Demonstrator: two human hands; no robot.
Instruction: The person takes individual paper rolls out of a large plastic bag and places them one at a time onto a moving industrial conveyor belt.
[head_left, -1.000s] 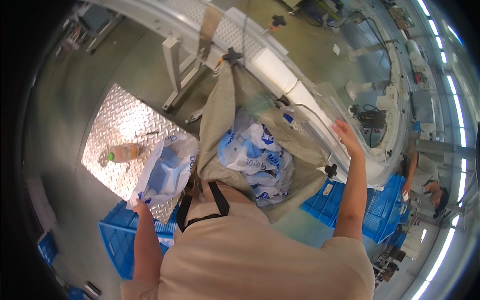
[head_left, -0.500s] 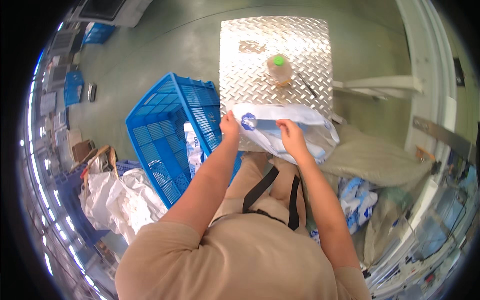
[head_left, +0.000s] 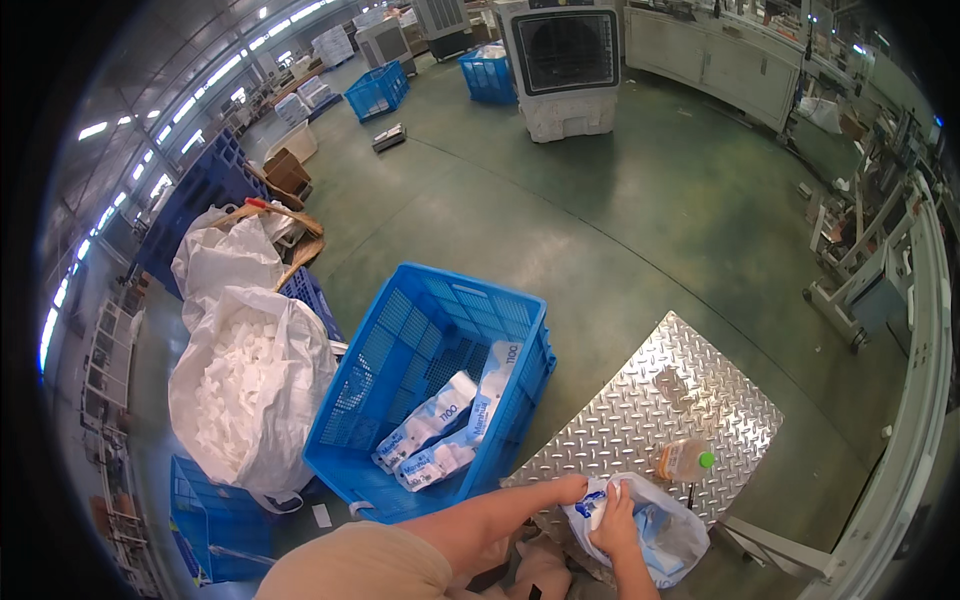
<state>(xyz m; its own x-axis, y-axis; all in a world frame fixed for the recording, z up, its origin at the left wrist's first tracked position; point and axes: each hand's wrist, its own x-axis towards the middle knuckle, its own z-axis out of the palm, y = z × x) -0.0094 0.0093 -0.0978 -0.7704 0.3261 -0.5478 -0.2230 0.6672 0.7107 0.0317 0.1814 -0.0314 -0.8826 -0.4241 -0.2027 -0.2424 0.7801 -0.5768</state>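
While the left hand (head_left: 572, 490) grips the bag (head_left: 672, 535) by its left edge, the right hand (head_left: 618, 522), nearer its middle, grips the rim, the bag's long axis slanting rightward from both beside the plate (head_left: 622, 420).

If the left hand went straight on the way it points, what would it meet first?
Probably the printed side of the white bag, right at the left hand; beyond that, the fingers of the right hand seem in line, though depth is unclear.
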